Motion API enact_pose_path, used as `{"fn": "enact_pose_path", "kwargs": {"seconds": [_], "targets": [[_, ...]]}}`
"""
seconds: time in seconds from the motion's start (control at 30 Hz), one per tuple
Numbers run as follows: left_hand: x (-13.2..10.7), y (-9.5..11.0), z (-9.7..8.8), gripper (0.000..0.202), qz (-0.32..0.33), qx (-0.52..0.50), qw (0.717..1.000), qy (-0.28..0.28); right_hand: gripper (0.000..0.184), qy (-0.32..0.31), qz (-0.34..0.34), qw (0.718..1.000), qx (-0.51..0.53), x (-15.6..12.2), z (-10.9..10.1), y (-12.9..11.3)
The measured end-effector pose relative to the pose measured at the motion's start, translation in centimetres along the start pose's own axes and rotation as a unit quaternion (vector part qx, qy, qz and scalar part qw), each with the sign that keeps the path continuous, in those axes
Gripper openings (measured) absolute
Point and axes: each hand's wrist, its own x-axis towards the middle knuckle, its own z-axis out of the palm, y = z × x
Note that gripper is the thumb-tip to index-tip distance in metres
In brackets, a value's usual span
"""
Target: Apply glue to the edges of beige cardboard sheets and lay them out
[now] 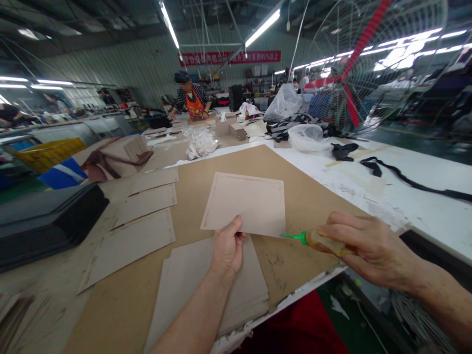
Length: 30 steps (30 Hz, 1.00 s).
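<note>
My left hand [229, 247] pinches the lower edge of a cardboard sheet [248, 202], thumb on top, holding it up off the table. Thin glue-like lines run along several of the sheet's edges. In my right hand [363, 243] is a squeeze bottle [326, 242] of yellowish stuff with a green nozzle [294, 237]. The nozzle's tip is at the sheet's lower right corner. Under my left forearm lies a stack of like cardboard sheets [191, 275]. Several more sheets [138, 236] lie overlapping in a row to the left, with marks along their edges.
Brown board [302, 196] covers the worktable. Black folded material [47, 221] and a tied cardboard bundle [121, 155] are at left. Plastic bags [308, 137] and black straps [409, 182] lie at the right. A large fan [344, 78] stands beyond; a person [193, 101] works at the far end.
</note>
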Motion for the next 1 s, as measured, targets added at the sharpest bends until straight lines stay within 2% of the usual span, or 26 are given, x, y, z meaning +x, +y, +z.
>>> {"fn": "enact_pose_path", "kwargs": {"seconds": [0.23, 0.4, 0.57, 0.7, 0.87, 1.0], "targets": [[0.2, -0.1, -0.1, 0.034, 0.003, -0.003, 1.0, 0.006, 0.02, -0.005, -0.002, 1.0, 0.002, -0.2, 0.1, -0.4], [0.1, 0.0, 0.0, 0.036, 0.004, -0.006, 1.0, 0.003, 0.018, 0.034, 0.005, 0.999, 0.026, 0.2, -0.6, 0.5], [0.0, 0.0, 0.1, 0.039, 0.0, -0.006, 1.0, -0.006, 0.018, 0.085, 0.015, 0.995, -0.046, 0.5, -0.3, 1.6], [0.1, -0.1, 0.0, 0.04, -0.001, -0.003, 1.0, -0.007, 0.023, 0.017, -0.002, 0.999, -0.028, 0.3, 0.1, 1.1], [0.1, -0.2, 0.0, 0.036, -0.004, 0.001, 1.0, -0.01, 0.022, 0.049, 0.015, 0.997, -0.063, 0.4, -0.2, 1.0], [0.0, -0.2, 0.0, 0.037, -0.001, 0.002, 1.0, -0.002, 0.022, 0.009, -0.003, 0.999, -0.034, 0.4, 0.1, 0.7]]}}
